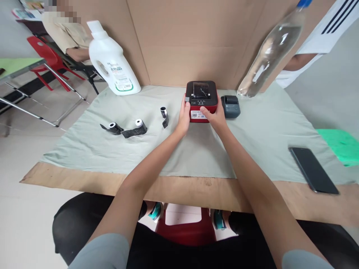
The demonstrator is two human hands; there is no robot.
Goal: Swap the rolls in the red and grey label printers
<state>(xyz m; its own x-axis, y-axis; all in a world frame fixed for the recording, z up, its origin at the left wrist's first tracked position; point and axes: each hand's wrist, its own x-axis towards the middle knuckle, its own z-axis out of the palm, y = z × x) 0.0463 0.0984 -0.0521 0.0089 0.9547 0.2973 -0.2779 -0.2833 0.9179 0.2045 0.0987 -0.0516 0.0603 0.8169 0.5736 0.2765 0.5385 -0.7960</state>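
Note:
A small red and black label printer (201, 94) stands at the far middle of the table. My left hand (183, 117) clasps its left side, thumb on the top edge. My right hand (215, 118) holds its front right corner, with the thumb lying across the white front label. Both hands are closed on the printer. Three black label rolls lie to the left: one (164, 116) near the printer, and two (137, 129) (113, 128) further left, partly unrolled.
A grey small printer (230, 105) sits right of the red one. A white jug (110, 61) stands back left, a clear plastic bottle (270, 50) back right. A black phone (313, 169) lies at the right front edge. Cardboard walls (179, 41) enclose the back. People sit behind.

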